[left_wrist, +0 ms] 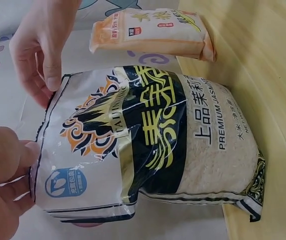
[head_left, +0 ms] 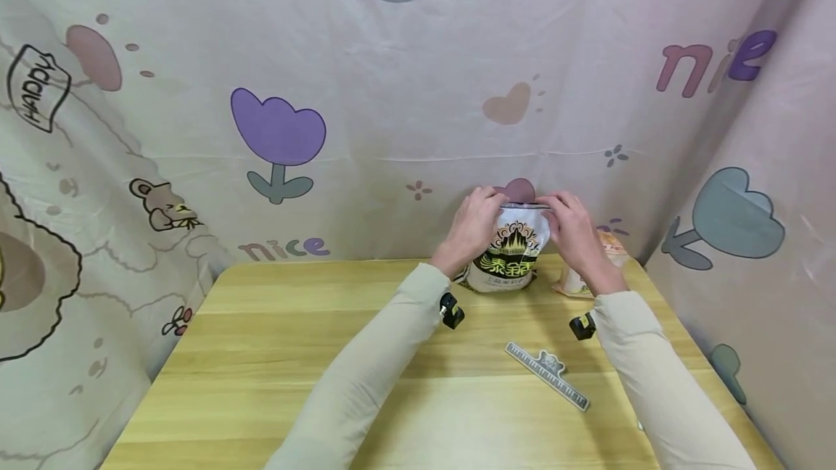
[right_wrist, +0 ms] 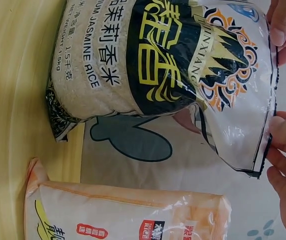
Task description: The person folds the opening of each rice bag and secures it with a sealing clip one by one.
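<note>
- Plump plastic rice bag [head_left: 511, 256], white above and clear below with a black, gold and orange print: stands upright on the table, right of centre, close to the far edge. Pale grains show through its lower part; the lettering "PREMIUM JASMINE RICE" is legible in the left wrist view.
- Bag's top edge, dark-lined: drawn up between both hands. Whether the mouth is sealed cannot be told.
- Left hand [head_left: 473, 229]: pinches the top edge near the bag's left corner, thumb on the front and fingers behind.
- Right hand [head_left: 576, 227]: pinches the opposite top corner between thumb and fingers.
- Orange-and-white plastic packet [right_wrist: 128, 215] with a red label: stands right of the bag, apart from it; partly hidden by the right wrist in the head view.
- Long grey clip [head_left: 548, 376] with a ribbed bar and a figured tab: lies aslant on the table, on the near side of the bag, between the forearms, untouched.
- Pale long sleeves [head_left: 369, 372]: cover both forearms, with a small black camera at each wrist.
- Light wood-grain table [head_left: 281, 332]: bears bag, packet and clip.
- Whitish curtain [head_left: 405, 85] printed with flowers, hearts and words: hangs behind the table and at both sides.
</note>
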### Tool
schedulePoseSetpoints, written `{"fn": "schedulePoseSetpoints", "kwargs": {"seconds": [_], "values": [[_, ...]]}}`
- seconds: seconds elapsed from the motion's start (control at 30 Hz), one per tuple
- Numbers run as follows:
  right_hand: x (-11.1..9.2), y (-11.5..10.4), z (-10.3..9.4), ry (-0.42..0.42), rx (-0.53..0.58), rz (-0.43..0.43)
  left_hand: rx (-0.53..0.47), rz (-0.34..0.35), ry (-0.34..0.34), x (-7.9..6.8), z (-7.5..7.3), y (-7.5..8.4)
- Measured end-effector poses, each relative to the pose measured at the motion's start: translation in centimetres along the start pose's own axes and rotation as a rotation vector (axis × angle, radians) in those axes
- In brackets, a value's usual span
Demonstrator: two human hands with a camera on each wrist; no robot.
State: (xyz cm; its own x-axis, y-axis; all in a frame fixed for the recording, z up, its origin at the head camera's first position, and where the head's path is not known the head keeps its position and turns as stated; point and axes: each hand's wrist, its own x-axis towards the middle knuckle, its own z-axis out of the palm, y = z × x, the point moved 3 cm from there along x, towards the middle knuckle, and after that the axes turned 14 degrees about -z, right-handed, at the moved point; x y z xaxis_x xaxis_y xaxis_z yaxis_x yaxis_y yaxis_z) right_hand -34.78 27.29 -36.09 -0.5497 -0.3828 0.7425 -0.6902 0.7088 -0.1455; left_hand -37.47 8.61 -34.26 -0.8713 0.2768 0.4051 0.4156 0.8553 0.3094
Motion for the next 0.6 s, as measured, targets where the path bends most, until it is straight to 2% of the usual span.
{"fn": "schedulePoseSetpoints", "kwargs": {"seconds": [0.17,0.4,0.6], "values": [[0.13,-0.06,0.02,0.029,-0.007,0.0,-0.073,-0.007,0.028,0.0,0.17,-0.08],[0.53,-0.17,-0.07,0.086,-0.027,-0.043,-0.108,0.031,0.126,-0.06,-0.02,-0.33],[0.47,-0.03,0.01,0.09,-0.027,-0.028,-0.137,0.038,0.129,-0.22,0.1,-0.48]]}}
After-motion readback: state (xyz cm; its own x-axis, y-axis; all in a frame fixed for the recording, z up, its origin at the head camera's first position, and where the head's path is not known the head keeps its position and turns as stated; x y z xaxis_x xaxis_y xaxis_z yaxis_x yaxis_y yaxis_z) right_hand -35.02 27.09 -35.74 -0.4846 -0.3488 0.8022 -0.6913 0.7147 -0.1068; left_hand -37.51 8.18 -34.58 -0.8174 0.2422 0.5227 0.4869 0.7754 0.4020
